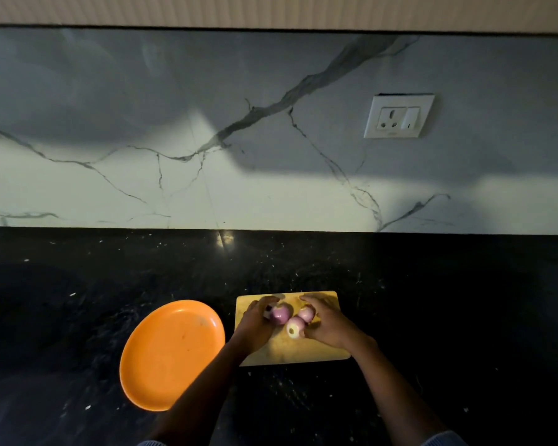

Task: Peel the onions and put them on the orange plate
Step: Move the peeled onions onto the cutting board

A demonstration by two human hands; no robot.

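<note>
Three peeled purple onions lie on a wooden cutting board point(303, 352). My left hand point(255, 326) grips the left onion point(281, 314), fingers curled over it. My right hand point(327, 323) curls round the two others: the far onion point(306, 314) and the near onion point(294, 327), whose cut white end faces the camera. The orange plate point(171, 354) sits left of the board with nothing on it.
The board and plate rest on a black speckled counter point(432, 300). A marble backsplash rises behind, with a white socket and switch point(398, 116) at the upper right. The light is dim.
</note>
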